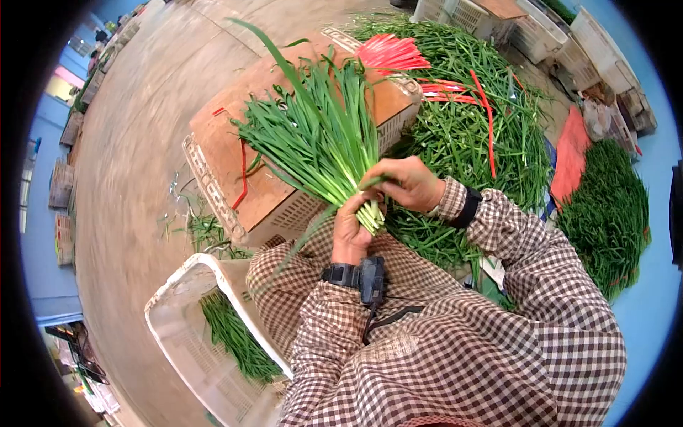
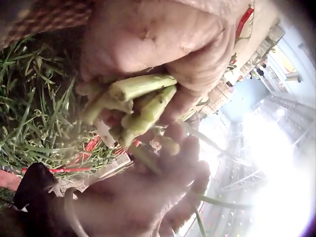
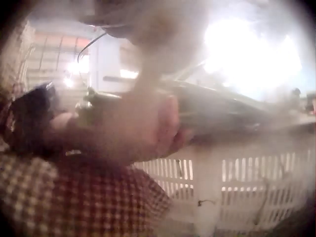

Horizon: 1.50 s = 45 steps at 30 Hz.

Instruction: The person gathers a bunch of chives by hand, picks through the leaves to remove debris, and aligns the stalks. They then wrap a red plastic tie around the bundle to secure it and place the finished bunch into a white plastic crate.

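A bunch of garlic chives (image 1: 320,135) fans up and away over the crate, its pale stem ends at the near side. My left hand (image 1: 348,229) grips it low, around the stems. Close beside, my right hand (image 1: 409,183) pinches a thin green leaf (image 1: 375,182) against the bunch's lower part. Cut stem ends (image 2: 148,106) poke out of my left hand (image 2: 153,39) in the left wrist view, with my right hand (image 2: 133,197) just below them and thin leaf strands past its fingers. Blur covers much of the right wrist view.
Ahead stands an upturned crate topped by a brown board (image 1: 213,164), with red ties (image 1: 391,53) on its far corner. Loose chives (image 1: 477,135) are heaped to the right. A white basket (image 1: 203,260) at the lower left holds more greens (image 1: 238,338). Further crates (image 1: 537,32) line the back.
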Motion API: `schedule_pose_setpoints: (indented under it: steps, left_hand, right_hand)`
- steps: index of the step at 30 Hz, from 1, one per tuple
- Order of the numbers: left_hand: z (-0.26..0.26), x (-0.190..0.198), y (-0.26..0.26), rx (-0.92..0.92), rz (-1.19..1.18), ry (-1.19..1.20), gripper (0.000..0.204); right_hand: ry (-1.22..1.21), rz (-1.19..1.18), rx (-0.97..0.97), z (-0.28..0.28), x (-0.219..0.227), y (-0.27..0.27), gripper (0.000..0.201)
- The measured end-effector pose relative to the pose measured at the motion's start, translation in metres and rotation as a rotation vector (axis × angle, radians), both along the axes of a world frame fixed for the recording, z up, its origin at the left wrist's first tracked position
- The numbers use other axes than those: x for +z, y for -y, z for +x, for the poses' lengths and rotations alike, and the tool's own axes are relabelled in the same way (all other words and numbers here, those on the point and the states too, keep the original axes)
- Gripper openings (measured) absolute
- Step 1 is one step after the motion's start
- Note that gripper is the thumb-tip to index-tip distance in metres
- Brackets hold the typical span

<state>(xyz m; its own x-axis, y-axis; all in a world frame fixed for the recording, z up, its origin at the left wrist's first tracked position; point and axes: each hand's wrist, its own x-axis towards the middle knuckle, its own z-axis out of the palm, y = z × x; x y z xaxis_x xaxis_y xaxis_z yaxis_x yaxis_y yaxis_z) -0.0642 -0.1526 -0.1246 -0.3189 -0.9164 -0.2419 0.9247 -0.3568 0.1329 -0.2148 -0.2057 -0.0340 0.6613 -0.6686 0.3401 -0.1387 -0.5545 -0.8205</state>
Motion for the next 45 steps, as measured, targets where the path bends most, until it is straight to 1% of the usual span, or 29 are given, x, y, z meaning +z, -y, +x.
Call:
schedule_pose_setpoints:
  steps: [1,2,4,5,6,8,10,12,14,15,16,18,21,23,25,26,27,28,30,32,34,35,36,38,39,40,42,43,45]
  left_hand:
    - [-0.001,0.003,0.001,-0.009,-0.044,-0.077,0.014]
    - [-0.002,0.003,0.001,-0.001,-0.047,-0.078,0.014]
    - [-0.004,0.007,0.002,0.006,-0.048,0.063,0.021]
    - [-0.005,0.01,-0.001,0.04,0.048,0.117,0.019]
    - [-0.009,0.014,-0.001,0.099,0.137,0.202,0.017]
    - [-0.01,0.019,-0.001,0.13,0.221,0.323,0.015]
    - [-0.008,0.017,-0.001,0.13,0.222,0.298,0.015]
    - [-0.007,0.015,0.0,0.125,0.226,0.272,0.015]
    - [-0.006,0.016,0.002,0.088,0.216,0.242,0.017]
    - [-0.003,0.007,0.003,0.037,0.193,0.139,0.019]
    - [-0.003,0.006,0.004,0.038,0.194,0.137,0.019]
    - [-0.004,0.003,0.004,0.031,0.203,0.037,0.02]
    - [-0.004,0.003,0.002,0.059,0.185,0.12,0.021]
    - [-0.001,0.001,0.002,0.042,0.185,0.116,0.022]
    - [0.0,0.006,0.003,0.026,0.186,0.112,0.022]
    - [0.0,0.012,0.004,0.001,0.165,0.085,0.023]
    - [0.0,0.017,0.005,-0.024,0.145,0.058,0.023]
    - [0.003,0.009,0.007,-0.024,0.231,0.064,0.025]
    - [0.002,0.007,0.006,-0.009,0.215,0.072,0.026]
    - [0.004,0.006,0.005,0.002,0.148,0.078,0.026]
    - [0.003,0.006,0.002,0.011,0.111,-0.022,0.027]
    - [0.004,0.004,0.003,-0.01,0.039,-0.129,0.035]
    - [0.003,0.002,0.003,-0.008,0.035,-0.131,0.035]
    - [0.001,0.014,0.002,-0.003,0.017,-0.122,0.046]
    - [0.001,0.009,0.002,-0.005,-0.059,-0.184,0.053]
    - [0.0,0.011,0.002,-0.003,-0.059,-0.183,0.053]
    - [-0.001,0.015,0.001,0.011,-0.033,-0.182,0.055]
    - [-0.001,0.013,0.0,0.002,-0.025,-0.144,0.054]
    - [-0.001,0.01,-0.003,0.017,-0.032,-0.146,0.052]
  right_hand:
    - [0.104,0.167,-0.012,0.001,-0.003,0.001,0.016]
    - [0.217,0.382,-0.038,0.003,-0.007,0.001,0.014]
    - [0.041,0.223,-0.028,0.002,-0.007,0.0,0.015]
    - [-0.009,0.022,0.005,0.005,-0.001,-0.005,0.017]
    - [-0.083,-0.175,-0.003,0.007,-0.008,-0.006,0.023]
    - [-0.033,-0.349,0.019,0.014,-0.011,-0.005,0.025]
    - [-0.06,-0.357,0.039,0.013,-0.011,-0.007,0.026]
    - [-0.027,-0.455,0.057,0.012,-0.012,-0.009,0.028]
    - [-0.028,-0.47,0.044,0.011,-0.01,-0.011,0.03]
    - [-0.029,-0.465,0.046,0.01,-0.008,-0.012,0.03]
    - [-0.029,-0.459,0.048,0.01,-0.007,-0.012,0.031]
    - [-0.014,-0.459,0.042,0.01,-0.008,-0.013,0.03]
    - [0.017,-0.463,0.022,0.012,-0.008,-0.013,0.028]
    - [0.032,-0.466,0.01,0.011,-0.01,-0.014,0.027]
    - [-0.006,-0.149,-0.09,0.01,-0.01,-0.016,0.021]
    - [0.091,0.065,-0.156,0.009,-0.004,-0.019,0.016]
    - [0.267,0.279,-0.235,0.009,0.003,-0.018,0.013]
    - [0.44,0.496,-0.311,0.007,0.007,-0.015,0.012]
    - [0.657,0.669,-0.426,-0.013,0.014,0.01,0.011]
    - [0.752,0.79,-0.5,-0.033,0.011,0.03,0.013]
    - [0.817,0.869,-0.461,-0.048,0.015,0.041,0.016]
    - [0.853,0.872,-0.362,-0.051,0.017,0.046,0.019]
    - [0.851,0.869,-0.36,-0.052,0.016,0.047,0.019]
    - [0.743,0.85,-0.333,-0.045,0.028,0.046,0.021]
    - [0.715,0.806,-0.294,-0.038,0.03,0.046,0.018]
    - [0.715,0.807,-0.291,-0.03,0.035,0.044,0.018]
    - [0.669,0.946,-0.228,-0.01,0.048,0.037,0.015]
    - [0.612,1.026,-0.258,0.005,0.062,0.031,0.011]
    - [0.52,1.082,-0.141,0.026,0.046,0.035,0.011]
